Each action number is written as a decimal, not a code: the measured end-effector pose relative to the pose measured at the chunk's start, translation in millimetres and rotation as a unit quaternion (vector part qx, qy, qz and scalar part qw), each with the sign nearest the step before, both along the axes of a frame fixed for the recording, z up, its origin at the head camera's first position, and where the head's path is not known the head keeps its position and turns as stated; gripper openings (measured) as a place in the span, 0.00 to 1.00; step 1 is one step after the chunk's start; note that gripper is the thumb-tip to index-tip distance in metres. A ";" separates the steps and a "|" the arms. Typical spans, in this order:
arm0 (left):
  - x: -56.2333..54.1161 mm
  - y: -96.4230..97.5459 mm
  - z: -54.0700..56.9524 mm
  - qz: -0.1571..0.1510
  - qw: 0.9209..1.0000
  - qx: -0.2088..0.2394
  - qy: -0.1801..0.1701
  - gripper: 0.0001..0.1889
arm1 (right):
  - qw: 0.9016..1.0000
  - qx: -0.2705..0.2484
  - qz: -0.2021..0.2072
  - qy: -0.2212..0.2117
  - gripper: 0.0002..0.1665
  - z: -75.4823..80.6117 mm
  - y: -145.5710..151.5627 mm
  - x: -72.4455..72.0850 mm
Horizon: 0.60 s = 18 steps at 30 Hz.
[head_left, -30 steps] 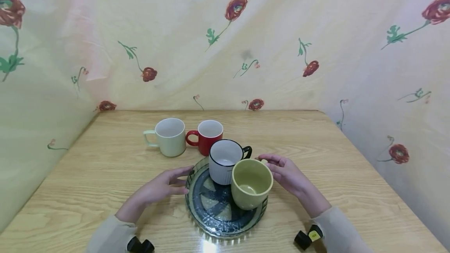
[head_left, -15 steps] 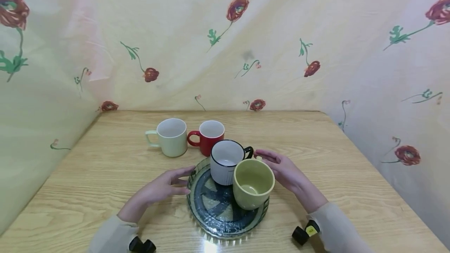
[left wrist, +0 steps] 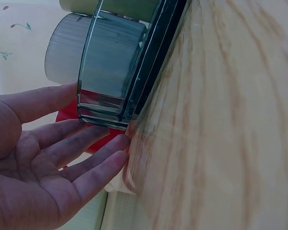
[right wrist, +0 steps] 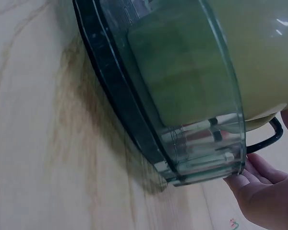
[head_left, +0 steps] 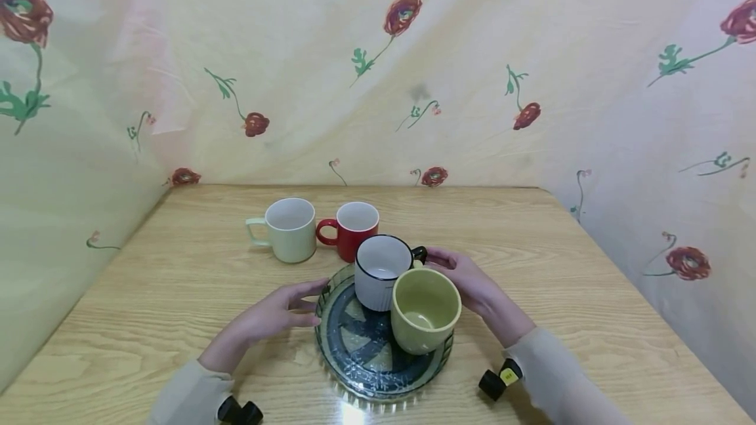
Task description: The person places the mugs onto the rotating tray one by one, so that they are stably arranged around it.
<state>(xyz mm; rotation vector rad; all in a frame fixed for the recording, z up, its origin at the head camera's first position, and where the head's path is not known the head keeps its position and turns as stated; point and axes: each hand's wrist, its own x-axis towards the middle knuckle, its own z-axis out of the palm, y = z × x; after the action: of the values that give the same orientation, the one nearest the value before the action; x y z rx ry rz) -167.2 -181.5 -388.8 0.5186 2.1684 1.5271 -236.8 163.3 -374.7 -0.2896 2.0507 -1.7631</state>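
A round glass dish [head_left: 357, 372] with a dark blue pattern and a clear raised wall stands on the table. In it are a white mug [head_left: 373, 288] with black rim and handle, and a yellow-green mug [head_left: 410, 330] in front of it. My left hand [head_left: 272, 313] is at the dish's left side, thumb at the wall's edge and fingers extended along the wall and low by the table. At the right side, my right hand [head_left: 466, 281] lies behind the yellow-green mug near both mug handles. In the right wrist view, its fingers [right wrist: 240, 187] reach the wall's edge, fairly straight.
Behind the dish a pale green mug [head_left: 291, 241] and a red mug [head_left: 352, 241] stand side by side on the wooden table [head_left: 177, 281]. A flowered cloth [head_left: 331, 71] hangs around the back and sides. Each wrist carries a small black camera.
My right hand has shifted left and slightly away from me, closer to the black handle. The left hand, dish and mugs have stayed in place; the view has drifted slightly.
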 end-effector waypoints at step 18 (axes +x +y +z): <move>-1.9 -0.7 -2.1 0.000 1.000 0.001 0.001 0.35 | 0.988 0.034 0.030 0.149 0.34 3.7 4.7 -5.8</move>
<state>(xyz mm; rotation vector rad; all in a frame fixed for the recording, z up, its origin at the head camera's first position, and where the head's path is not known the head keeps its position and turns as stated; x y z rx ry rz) -169.1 -182.2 -390.9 0.5207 2.1680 1.5298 -242.6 168.0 -371.0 -0.6205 2.2757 -1.6927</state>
